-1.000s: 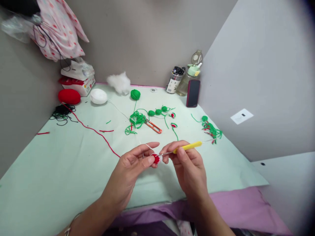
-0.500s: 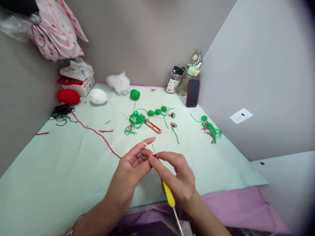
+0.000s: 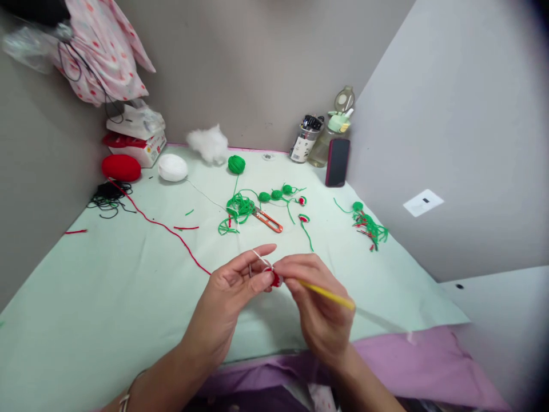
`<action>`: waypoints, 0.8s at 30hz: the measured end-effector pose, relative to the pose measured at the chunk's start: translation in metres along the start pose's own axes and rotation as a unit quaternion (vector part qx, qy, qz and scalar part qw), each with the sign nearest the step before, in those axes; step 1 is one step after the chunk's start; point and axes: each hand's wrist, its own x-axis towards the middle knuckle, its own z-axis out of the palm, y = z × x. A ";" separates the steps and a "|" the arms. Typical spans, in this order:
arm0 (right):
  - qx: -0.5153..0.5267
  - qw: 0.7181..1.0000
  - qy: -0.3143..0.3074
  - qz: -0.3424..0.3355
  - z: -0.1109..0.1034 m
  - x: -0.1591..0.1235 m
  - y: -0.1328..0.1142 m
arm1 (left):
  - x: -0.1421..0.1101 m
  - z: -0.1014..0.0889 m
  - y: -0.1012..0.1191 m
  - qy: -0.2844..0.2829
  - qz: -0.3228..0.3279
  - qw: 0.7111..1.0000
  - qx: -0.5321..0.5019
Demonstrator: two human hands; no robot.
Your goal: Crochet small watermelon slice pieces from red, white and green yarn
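Observation:
Between thumb and fingers, my left hand [image 3: 234, 286] pinches a small red-and-white crochet piece [image 3: 275, 278]. White yarn [image 3: 261, 257] runs over its raised index finger down to the piece. My right hand [image 3: 319, 303] grips a crochet hook [image 3: 328, 294] by its yellow handle, and the hook's tip is at the piece's upper edge, partly hidden by fingers. The red ball of yarn [image 3: 121, 167] sends a strand across the table to my left hand. A white ball of yarn [image 3: 172, 167] lies beside it, with a thin strand leading toward my hands.
Beyond my hands lie orange thread snips [image 3: 269, 220], tangled green yarn [image 3: 240, 207], a green ball [image 3: 236, 164] and small green crocheted pieces [image 3: 277, 194]. White stuffing [image 3: 209, 144], a pen cup [image 3: 304, 140], a bottle [image 3: 325, 143] and a phone [image 3: 337, 162] stand by the wall. Yarn scraps [image 3: 371, 229] lie right.
My right hand has turned, swinging the hook's handle from pointing down toward me to pointing right. The red-and-white piece shows more between my fingers.

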 end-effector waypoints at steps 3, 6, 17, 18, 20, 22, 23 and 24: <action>-0.101 0.993 -0.021 -0.056 -0.004 -0.005 0.001 | 0.003 -0.003 -0.001 -0.008 -0.050 0.998 -0.047; -0.003 0.999 0.035 0.003 -0.006 -0.001 0.005 | 0.005 -0.008 0.002 -0.027 -0.099 0.991 -0.089; 0.249 0.957 0.010 0.145 0.000 0.008 0.012 | 0.000 -0.003 0.005 -0.033 -0.032 0.999 -0.011; 0.274 0.948 0.009 0.160 0.000 0.008 0.013 | 0.000 -0.003 0.006 -0.034 -0.033 0.999 -0.011; 0.313 0.932 0.007 0.182 -0.001 0.009 0.014 | 0.000 -0.004 0.007 -0.034 -0.032 0.999 -0.010; 0.326 0.927 0.004 0.185 -0.003 0.010 0.014 | 0.000 -0.004 0.009 -0.033 -0.028 0.999 -0.005; 0.317 0.931 0.001 0.180 -0.005 0.009 0.013 | 0.000 -0.004 0.009 -0.031 -0.027 0.999 0.001; 0.294 0.940 -0.003 0.172 -0.006 0.009 0.012 | -0.001 -0.004 0.009 -0.027 -0.025 0.999 0.007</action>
